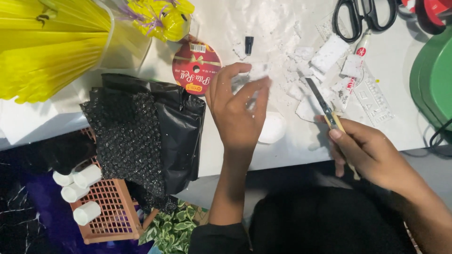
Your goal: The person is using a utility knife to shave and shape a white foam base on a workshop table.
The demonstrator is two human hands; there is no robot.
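While between both hands, white foam piece [256, 75] in left hand [238, 110] fingertips.

A small white foam piece [258, 75], rough-edged and crumbly, sits just above the centre of the frame, pinched between the fingertips of the left hand [238, 113] and held a little over the white table. A utility knife [327, 109] with a yellow handle and a long, bare grey blade lies in the grip of the right hand [365, 150] at centre right; its blade slants up and to the left, its tip near the white foam scraps [325, 61] strewn in the upper middle of the frame.
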